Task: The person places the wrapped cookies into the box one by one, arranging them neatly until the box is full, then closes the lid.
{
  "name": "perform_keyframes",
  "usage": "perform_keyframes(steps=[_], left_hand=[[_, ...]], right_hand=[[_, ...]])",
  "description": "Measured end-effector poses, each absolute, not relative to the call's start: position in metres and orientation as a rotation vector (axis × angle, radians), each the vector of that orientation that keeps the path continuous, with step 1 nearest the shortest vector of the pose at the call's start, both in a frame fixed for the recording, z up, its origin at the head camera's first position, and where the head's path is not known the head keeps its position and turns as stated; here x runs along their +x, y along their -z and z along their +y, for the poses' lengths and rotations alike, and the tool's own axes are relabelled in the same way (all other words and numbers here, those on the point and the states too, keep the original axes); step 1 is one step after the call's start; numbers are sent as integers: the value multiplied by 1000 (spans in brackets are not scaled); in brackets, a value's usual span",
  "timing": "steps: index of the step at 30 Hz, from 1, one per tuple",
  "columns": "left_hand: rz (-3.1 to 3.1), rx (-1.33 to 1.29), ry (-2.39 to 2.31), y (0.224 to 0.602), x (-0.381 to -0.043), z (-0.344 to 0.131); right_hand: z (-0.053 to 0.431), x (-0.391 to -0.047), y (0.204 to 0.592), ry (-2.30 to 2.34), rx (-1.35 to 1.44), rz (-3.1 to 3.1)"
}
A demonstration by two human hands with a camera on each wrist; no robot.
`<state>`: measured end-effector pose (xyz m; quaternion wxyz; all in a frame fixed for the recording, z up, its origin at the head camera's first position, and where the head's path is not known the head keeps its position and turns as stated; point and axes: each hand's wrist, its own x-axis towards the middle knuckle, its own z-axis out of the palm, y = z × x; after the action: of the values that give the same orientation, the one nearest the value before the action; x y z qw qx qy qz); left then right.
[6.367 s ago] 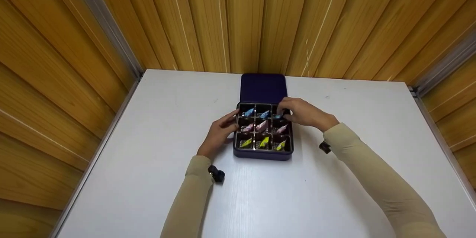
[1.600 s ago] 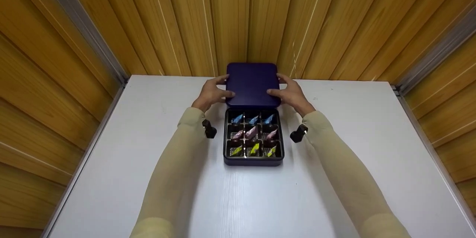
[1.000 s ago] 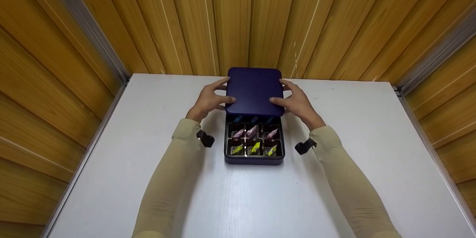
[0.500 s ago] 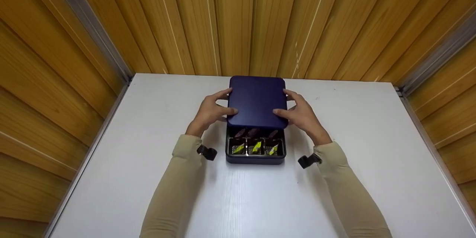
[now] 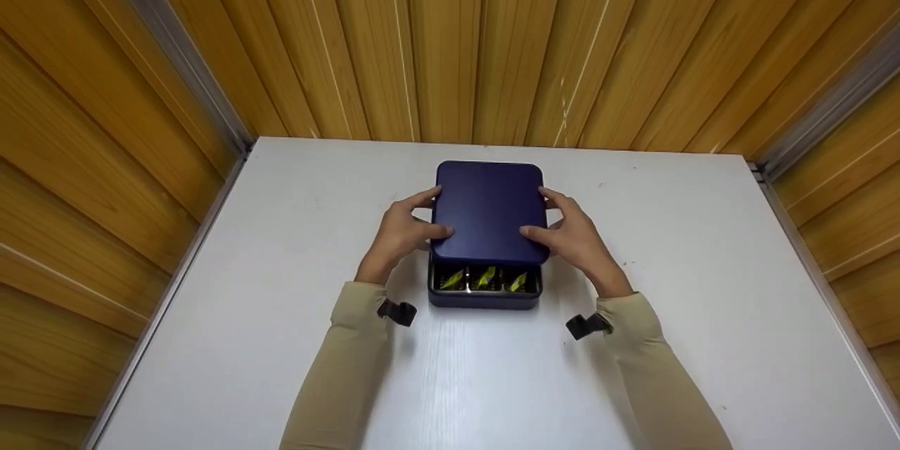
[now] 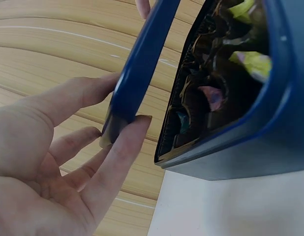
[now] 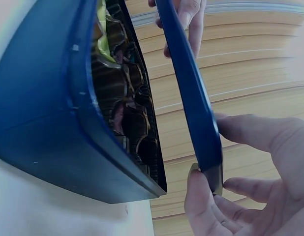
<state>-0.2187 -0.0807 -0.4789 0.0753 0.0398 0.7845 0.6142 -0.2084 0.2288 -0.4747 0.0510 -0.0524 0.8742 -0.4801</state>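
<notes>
A dark blue lid [image 5: 489, 204] hangs over the matching dark blue box [image 5: 485, 301], with a gap between them in both wrist views. My left hand [image 5: 401, 228] pinches the lid's left edge, thumb on top. On the opposite edge my right hand [image 5: 576, 235] holds it the same way. Yellow-green wrapped candies [image 5: 485, 278] show in the front row of the box's dark divided tray. Behind them, the left wrist view reveals a pink candy [image 6: 213, 97] and a bluish one [image 6: 183, 120]. From the head view the lid hides the back rows.
The box stands on a white table [image 5: 295, 225] whose back edge meets a wood-patterned wall [image 5: 450, 42]. Similar panels rise on the left and right. Each wrist carries a small black camera, such as the left one [image 5: 398, 312].
The right hand has left the tray and the left hand the box's side. Both took up the lid from behind the box and brought it forward over the compartments.
</notes>
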Motion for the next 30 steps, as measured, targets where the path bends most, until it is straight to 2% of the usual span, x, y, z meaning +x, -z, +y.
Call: perform_keyframes(steps=[10,30], left_hand=[[2380,110,-1835,493,-201,-76],[2452,132,-1788,498,-181,-78]], right_hand=[[234,-189,485,1393,-171,2699],[229,-175,496,1359,-140,2686]])
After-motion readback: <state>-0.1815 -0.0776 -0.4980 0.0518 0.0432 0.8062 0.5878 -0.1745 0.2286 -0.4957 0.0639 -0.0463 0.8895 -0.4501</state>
